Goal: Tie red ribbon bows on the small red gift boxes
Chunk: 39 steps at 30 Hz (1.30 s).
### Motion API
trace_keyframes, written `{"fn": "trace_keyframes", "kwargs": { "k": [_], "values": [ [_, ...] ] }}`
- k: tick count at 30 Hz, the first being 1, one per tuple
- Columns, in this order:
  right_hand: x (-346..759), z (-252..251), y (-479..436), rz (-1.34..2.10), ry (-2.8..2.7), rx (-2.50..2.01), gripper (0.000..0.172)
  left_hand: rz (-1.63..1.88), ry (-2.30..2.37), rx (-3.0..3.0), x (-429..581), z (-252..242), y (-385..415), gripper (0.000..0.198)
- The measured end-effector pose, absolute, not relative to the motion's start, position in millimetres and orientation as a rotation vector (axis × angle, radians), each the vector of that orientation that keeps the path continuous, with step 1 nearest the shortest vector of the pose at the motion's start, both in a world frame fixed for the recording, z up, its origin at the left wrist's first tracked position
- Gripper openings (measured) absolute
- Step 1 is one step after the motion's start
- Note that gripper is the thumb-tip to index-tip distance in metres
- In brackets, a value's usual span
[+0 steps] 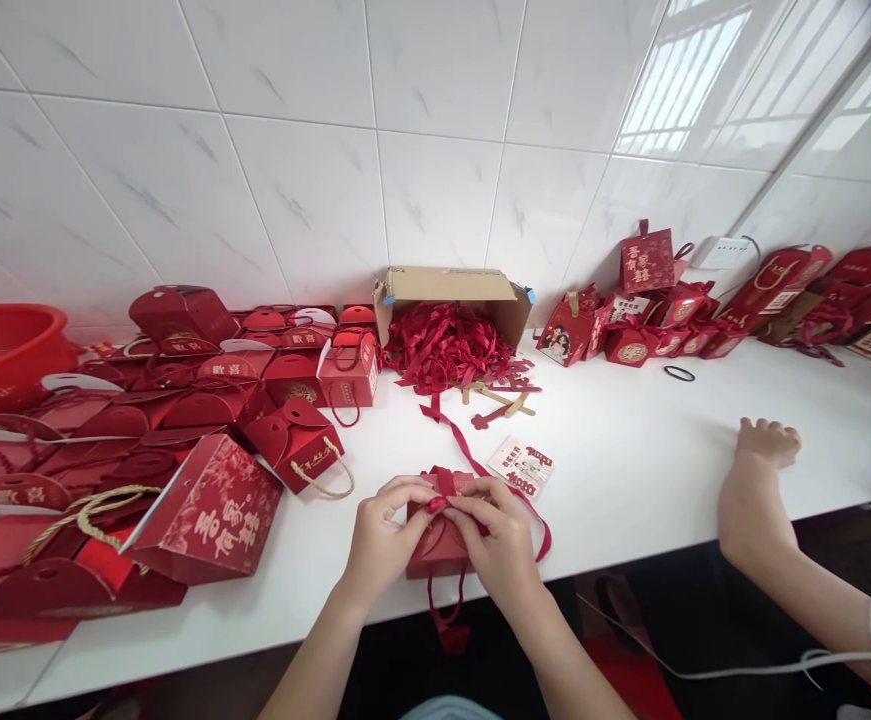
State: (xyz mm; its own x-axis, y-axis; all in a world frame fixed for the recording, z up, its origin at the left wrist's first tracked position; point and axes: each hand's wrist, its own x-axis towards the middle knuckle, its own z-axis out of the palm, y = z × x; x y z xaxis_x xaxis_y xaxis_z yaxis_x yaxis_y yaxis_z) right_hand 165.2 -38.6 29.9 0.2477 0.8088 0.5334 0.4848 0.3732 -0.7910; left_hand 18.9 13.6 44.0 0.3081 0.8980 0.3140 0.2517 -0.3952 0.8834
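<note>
At the front edge of the white table, my left hand (388, 527) and my right hand (501, 532) meet over a small red gift box (429, 562). Between their pinched fingertips is a red satin ribbon (437, 505), bunched into a fold or knot on top of the box. One ribbon tail runs back toward the cardboard box, and another curves round beside my right hand. A red cord handle (446, 612) hangs from the box over the table edge. A printed card with cartoon figures (523, 465) lies just behind my right hand.
Behind, an open cardboard box (454, 285) spills red ribbons (446, 345). Red gift boxes (210, 515) crowd the left, near a red plastic basket (11, 360). More boxes (570, 328) line the wall at right. Another person's hand (769, 442) rests on the table; a white cable (742, 668) crosses below.
</note>
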Motion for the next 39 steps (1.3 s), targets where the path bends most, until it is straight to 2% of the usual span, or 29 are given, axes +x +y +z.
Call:
{"fn": "trace_keyframes", "kwargs": {
  "k": [4,9,14,22,27,35,39],
  "values": [
    [162,30,-37,0.437,-1.366,-1.347,0.014,1.122,1.048,1.804,21,42,13,0.01],
    [160,28,-35,0.629,-1.407,-1.388,0.02,1.11,1.062,1.778,24,39,18,0.009],
    [154,24,-36,0.625,-1.249,-1.356,0.022,1.102,1.043,1.776,22,43,18,0.015],
    [162,32,-46,0.703,-1.28,-1.361,0.024,1.016,0.912,1.866,11,42,20,0.007],
    [174,43,-56,0.49,-1.532,-1.435,0.02,0.939,0.894,1.908,5,47,22,0.006],
    [192,57,-57,0.173,-1.762,-1.31,0.019,0.788,0.827,1.988,-2,67,13,0.011],
    [201,83,-64,0.54,-1.909,-1.369,0.025,0.772,0.811,2.022,1,69,12,0.012]
  ]
}}
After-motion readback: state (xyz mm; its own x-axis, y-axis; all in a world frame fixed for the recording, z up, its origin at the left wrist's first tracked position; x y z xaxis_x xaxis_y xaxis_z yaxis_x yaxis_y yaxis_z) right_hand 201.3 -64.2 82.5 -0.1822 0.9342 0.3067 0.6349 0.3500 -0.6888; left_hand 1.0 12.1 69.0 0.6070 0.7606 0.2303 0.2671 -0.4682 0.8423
